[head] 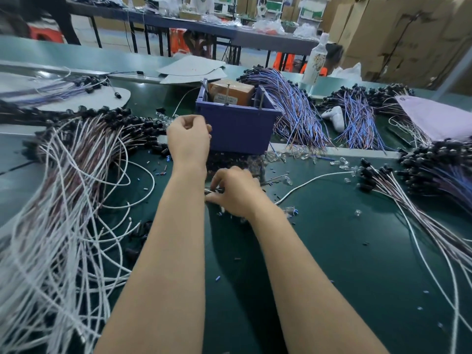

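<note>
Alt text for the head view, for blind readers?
Two bare hands work over a green mat: the right hand pinches a thin wire end, the left hand, fingers curled, is raised before a purple bin. Wire bundles lie on both sides.

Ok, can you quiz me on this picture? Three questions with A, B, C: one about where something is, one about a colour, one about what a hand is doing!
1. Where is the brown box?
A. Inside the purple bin
B. On the floor
C. In a hand

2. What colour is the table top?
A. Red
B. Yellow
C. Dark green

3. How are the fingers of the left hand?
A. Spread flat on the table
B. Curled in, with the hand just in front of the bin
C. Wrapped round a bottle

Answers:
1 A, because the box pokes up above the bin's rim.
2 C, because the bare top between the wires is dark green.
3 B, because the knuckles are bent and the hand sits against the bin's front wall.
</note>
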Motion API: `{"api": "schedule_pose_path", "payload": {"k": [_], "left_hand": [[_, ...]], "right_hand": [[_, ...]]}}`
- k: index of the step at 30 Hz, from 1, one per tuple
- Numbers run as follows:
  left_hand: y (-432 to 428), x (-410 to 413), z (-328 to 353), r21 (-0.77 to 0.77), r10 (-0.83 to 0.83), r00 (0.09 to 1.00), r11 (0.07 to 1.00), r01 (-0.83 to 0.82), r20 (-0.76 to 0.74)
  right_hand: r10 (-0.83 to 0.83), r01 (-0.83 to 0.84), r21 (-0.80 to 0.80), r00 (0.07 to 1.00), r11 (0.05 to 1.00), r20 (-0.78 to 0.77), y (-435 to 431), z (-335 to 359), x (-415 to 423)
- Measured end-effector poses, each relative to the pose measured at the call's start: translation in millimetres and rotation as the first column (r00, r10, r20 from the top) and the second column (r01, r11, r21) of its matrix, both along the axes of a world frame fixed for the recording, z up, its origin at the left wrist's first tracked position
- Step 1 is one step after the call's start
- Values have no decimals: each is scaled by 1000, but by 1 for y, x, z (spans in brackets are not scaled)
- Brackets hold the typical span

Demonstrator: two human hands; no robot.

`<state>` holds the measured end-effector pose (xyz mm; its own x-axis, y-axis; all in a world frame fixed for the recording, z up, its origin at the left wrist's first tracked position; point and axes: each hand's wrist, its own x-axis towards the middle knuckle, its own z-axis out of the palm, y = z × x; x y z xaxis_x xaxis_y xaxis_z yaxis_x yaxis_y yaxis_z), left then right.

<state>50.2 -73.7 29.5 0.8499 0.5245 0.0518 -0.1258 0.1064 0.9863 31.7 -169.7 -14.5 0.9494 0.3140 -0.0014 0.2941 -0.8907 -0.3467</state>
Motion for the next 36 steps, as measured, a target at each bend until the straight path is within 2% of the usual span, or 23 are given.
{"api": "schedule_pose_path", "payload": {"k": [1,3,4,6,8,10,12,14,16,18,20,22,23,25,27,29,32,34,36], "left_hand": [[4,-1,0,168,7,999,986,0,-44],[10,-4,-1,514,3,980,852,102,-199],[12,-6,0,605,-14,955,770,200,-298],[12,-10,5,638,-83,885,663,393,-459],[7,-13,10,600,-160,834,625,500,-528],[-6,-12,16,541,-264,844,670,508,-466],[-25,-8,24,490,-348,899,755,437,-265],[-44,-3,34,494,-303,952,822,282,-38],[-64,2,48,472,-239,959,870,142,152],[-84,7,66,290,-221,935,947,138,277],[-104,12,83,9,-204,927,977,212,315],[-128,18,92,-249,-233,925,917,312,299],[-144,21,92,-320,-277,920,876,360,277],[-183,23,81,-361,-431,878,801,478,207],[-228,20,60,-303,-614,784,734,608,88],[-269,13,32,-211,-754,652,651,729,-74],[-311,3,-14,-104,-831,472,519,848,-295],[-328,3,-39,-90,-817,445,507,857,-367],[-335,3,-51,-75,-796,468,532,843,-384]], "right_hand": [[-8,8,16,1000,1000,16,2,-3,1],[-3,3,4,999,1000,53,6,-8,2],[-2,1,11,997,1000,71,7,-8,3],[-75,52,161,987,986,142,3,-3,6],[-185,70,454,960,888,213,-8,11,8],[-207,16,600,946,800,250,-23,30,10],[-163,-46,635,950,772,267,-36,52,10],[-161,-69,647,944,759,289,-51,70,10],[-196,-49,636,931,770,308,-75,85,6],[-231,-10,614,922,789,311,-108,97,-3],[-304,42,581,882,813,360,-144,107,-17],[-396,114,554,816,825,421,-178,117,-32],[-440,162,540,784,826,438,-193,120,-40],[-530,300,494,728,816,434,-221,117,-50],[-632,489,413,682,768,369,-247,101,-52],[-736,658,339,640,673,220,-270,73,-49],[-848,826,230,531,515,-5,-297,28,-47],[-895,890,174,438,420,-80,-307,7,-47],[-922,923,138,373,359,-103,-311,-3,-47]]}}
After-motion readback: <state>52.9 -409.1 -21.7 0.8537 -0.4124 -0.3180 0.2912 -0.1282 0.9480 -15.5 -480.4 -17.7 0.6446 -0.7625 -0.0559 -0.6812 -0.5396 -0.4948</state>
